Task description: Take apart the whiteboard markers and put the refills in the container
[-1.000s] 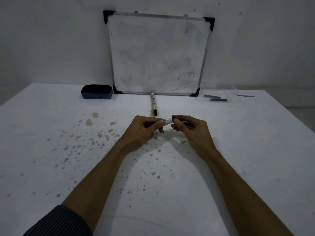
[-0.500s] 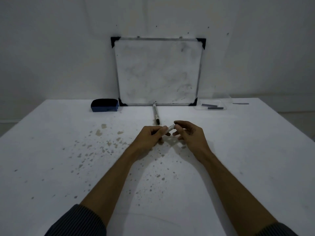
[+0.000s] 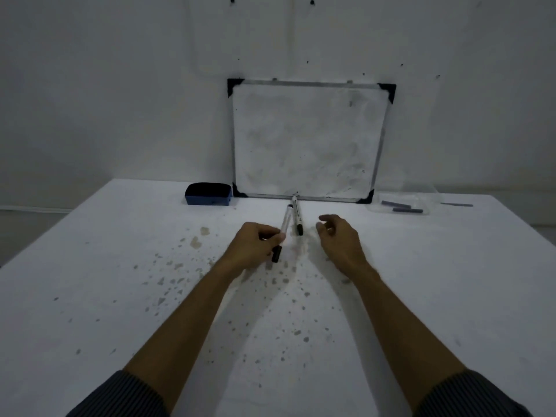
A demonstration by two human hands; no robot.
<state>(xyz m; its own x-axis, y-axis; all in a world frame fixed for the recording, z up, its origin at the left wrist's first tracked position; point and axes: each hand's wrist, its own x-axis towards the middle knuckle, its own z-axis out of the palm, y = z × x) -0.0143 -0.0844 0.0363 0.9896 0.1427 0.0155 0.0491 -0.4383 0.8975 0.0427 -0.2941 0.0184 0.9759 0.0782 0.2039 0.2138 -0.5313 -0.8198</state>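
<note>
left hand [image 3: 255, 246]: fingers pinch a whiteboard marker [image 3: 282, 233] near its dark lower end; the white barrel slants up and away toward the whiteboard.
right hand [image 3: 338, 239]: holds nothing, fingers loosely curled and apart, just right of the two markers and clear of them.
second marker [image 3: 297, 217]: lies on the table [image 3: 421, 296] just beside the held one, dark cap toward the person, far end close to the whiteboard's bottom edge.
container [image 3: 403, 203]: clear, at the far right of the table beside the whiteboard; two dark refills [image 3: 401, 207] seem to lie in it, though its walls are faint at this distance.
loose stick [image 3: 457, 204]: a thin dark piece on the table right of the container, apart from it.
whiteboard [image 3: 307, 142]: leans upright against the wall, smudged.
eraser [image 3: 208, 194]: blue and black, on the table just left of the whiteboard's lower corner.
table surface: white, speckled with stains between the forearms.
</note>
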